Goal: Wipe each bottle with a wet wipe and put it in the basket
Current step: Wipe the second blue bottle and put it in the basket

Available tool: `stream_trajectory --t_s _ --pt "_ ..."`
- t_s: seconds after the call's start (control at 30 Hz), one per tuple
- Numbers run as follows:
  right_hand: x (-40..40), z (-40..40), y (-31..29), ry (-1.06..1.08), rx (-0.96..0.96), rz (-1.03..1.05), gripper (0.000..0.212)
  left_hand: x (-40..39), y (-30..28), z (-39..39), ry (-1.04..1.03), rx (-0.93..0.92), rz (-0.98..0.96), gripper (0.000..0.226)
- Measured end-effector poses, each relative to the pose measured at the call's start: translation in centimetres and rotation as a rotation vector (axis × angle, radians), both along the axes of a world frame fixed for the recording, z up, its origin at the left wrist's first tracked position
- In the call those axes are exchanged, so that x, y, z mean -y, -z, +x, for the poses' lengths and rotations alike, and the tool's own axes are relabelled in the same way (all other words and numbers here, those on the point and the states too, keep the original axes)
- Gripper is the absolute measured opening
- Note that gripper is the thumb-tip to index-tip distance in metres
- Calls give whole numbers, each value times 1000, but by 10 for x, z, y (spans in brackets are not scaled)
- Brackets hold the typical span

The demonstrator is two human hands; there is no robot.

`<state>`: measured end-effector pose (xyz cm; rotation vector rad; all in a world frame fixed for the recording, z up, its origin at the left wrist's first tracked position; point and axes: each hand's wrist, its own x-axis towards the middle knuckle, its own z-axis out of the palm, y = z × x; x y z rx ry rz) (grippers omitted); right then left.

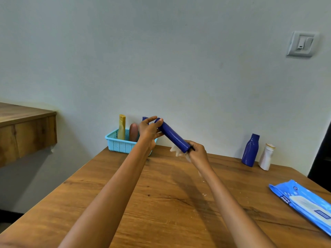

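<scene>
Blue bottle point(172, 135), frame centre above counter point(161, 194): rigid, light, likely slippery; left hand point(148, 130) pinches top, right hand point(198, 152) holds base with wet wipe point(176, 152); grip ends.

1. Two bare forearms reach out over the brown wood-grain counter point(161, 203); no sleeve covers either one as far as the lower frame edge.
2. The left hand point(149, 130) wears no glove, ring or watch.
3. The right hand point(198, 153) is likewise ungloved, its wrist without band or bracelet.
</scene>
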<state>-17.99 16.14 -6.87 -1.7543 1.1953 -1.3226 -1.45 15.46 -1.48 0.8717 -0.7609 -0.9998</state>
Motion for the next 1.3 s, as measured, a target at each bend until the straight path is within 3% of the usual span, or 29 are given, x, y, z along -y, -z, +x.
stream_trajectory --t_s 0.1,0.17,0.47,0.63,0.77,0.87,1.03,1.3 --pt "2 -3 1 -2 194 127 28 -1 -1 -2 -29 38 -7 41" --pt "6 -4 2 35 223 146 33 -2 1 -2 -56 52 -3 41" --pt "2 8 -10 143 -31 -47 26 3 11 -16 -262 191 -41 45" --pt "-1 18 -9 162 -152 -124 27 6 14 -13 -333 55 -9 42" --pt "2 10 3 183 -176 -57 21 8 16 -1 -350 -26 6 40" --pt "4 3 7 194 -73 -21 20 10 16 4 -333 -59 1 39" --pt "5 -1 -3 240 321 -38 25 9 14 -4 -269 -7 -4 43" --pt "-1 -8 1 -188 773 453 21 5 11 -13 -177 -26 -27 42"
